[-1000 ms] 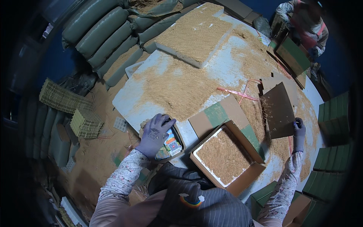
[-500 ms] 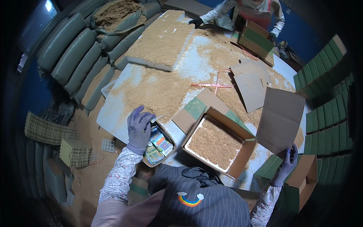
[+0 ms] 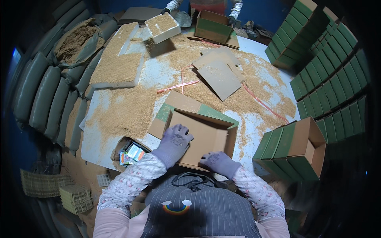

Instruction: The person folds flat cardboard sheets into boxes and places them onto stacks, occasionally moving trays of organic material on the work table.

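Observation:
A cardboard carton [image 3: 235,139] with green outer panels stands before me. A plain brown cardboard sheet [image 3: 204,135] lies inside it, covering the filling. My left hand [image 3: 174,144], in a grey-purple glove, rests on the sheet's left part, its fingers bent but apart. At the near edge my right hand [image 3: 220,163], gloved alike, has its fingers curled on the sheet; its fingertips are partly hidden. Beside my left forearm, small coloured packets [image 3: 133,154] sit in a container [image 3: 119,147] at the table edge.
Sawdust-covered foam slabs [image 3: 117,69] lie at the far left. Loose cardboard sheets [image 3: 218,77] and pink straps [image 3: 180,85] lie mid-table. A co-worker's gloved hand [image 3: 165,11] is at a white foam block [image 3: 162,29]. Green cartons [image 3: 329,83] are stacked right; sacks [image 3: 43,95] left.
The cardboard sheet has gone from my raised right hand into the carton, over the sawdust-topped filling. My left hand has left the packets for the carton. The co-worker has lifted a foam block.

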Available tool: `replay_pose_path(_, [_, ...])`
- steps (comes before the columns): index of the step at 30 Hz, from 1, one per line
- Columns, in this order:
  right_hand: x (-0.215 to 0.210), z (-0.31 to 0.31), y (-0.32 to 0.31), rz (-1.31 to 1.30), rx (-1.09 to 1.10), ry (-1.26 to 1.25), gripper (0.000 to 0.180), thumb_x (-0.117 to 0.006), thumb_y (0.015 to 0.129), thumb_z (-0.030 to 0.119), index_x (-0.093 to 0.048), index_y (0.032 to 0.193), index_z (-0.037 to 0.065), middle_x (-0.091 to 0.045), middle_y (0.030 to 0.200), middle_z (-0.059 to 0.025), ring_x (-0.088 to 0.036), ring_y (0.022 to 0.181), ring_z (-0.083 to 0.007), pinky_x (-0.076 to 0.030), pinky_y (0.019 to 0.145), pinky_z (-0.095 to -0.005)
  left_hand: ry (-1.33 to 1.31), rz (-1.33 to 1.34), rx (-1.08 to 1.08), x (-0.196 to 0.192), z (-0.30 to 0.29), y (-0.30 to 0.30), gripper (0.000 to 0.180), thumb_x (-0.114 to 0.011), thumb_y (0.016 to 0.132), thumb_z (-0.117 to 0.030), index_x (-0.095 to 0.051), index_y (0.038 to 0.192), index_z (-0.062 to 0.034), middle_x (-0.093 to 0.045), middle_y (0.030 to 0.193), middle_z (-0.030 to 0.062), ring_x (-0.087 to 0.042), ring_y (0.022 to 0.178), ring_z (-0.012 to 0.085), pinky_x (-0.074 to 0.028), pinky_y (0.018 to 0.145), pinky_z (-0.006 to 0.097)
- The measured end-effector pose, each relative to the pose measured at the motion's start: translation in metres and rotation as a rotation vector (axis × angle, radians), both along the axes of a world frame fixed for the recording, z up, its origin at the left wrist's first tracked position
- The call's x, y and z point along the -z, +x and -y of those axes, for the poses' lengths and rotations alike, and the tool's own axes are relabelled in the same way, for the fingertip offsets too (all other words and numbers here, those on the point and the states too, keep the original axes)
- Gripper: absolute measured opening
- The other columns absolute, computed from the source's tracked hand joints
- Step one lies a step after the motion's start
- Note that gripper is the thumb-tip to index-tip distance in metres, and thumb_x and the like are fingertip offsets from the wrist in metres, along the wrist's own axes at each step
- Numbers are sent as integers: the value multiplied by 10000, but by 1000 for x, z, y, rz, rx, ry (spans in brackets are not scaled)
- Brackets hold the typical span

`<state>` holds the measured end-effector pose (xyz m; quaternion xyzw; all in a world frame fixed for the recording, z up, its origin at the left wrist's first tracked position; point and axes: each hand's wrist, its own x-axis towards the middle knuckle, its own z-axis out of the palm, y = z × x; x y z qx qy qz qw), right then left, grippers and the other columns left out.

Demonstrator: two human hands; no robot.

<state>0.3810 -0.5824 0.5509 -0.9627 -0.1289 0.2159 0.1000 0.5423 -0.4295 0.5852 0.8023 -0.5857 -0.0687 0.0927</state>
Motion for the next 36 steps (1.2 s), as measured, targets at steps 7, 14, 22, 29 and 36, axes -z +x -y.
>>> replay_pose_path(7, [-40,32,-9,254,442,363,271,-602,848,187,-591,1108,113,-628,989,-85,-623,937,-224,-496,792,-348,16,-394,74,25,-1,32,230,-567,850,-168,-606,1061,-86,-596,1026,134,-606,956,265,-485,836,324])
replay_pose_path(14, [72,77,-46,-206,1508,1609,656,-673,857,257,-341,1377,33,-577,1163,-115,-563,1046,-179,-466,877,-293,114,-1567,-587,106,-45,106,695,-665,834,-318,-357,1355,25,-544,1248,160,-531,1125,220,-441,934,316])
replay_pose_path(22, [122,33,-16,252,1372,1328,949,-704,782,444,-193,1451,6,-416,1359,-225,-400,1259,-270,-320,1048,-340,167,-1084,-531,77,-4,61,726,-723,773,-421,-445,1254,46,-607,1102,177,-589,973,243,-470,853,353])
replay_pose_path(29, [80,-17,-150,518,1741,1842,754,-648,837,374,-299,1419,43,-466,1333,-137,-441,1235,-247,-374,1019,-360,357,-1205,-245,51,58,16,793,-678,824,-375,-309,1390,40,-493,1294,221,-563,1092,278,-465,902,361])
replay_pose_path(36, [37,-75,-430,1635,2054,1823,620,-510,908,479,-423,1343,46,-518,1285,-163,-532,1143,-298,-432,990,-410,-47,-1247,111,-9,232,-104,801,-589,885,-415,-195,1448,-3,-306,1448,234,-333,1335,310,-324,1062,373])
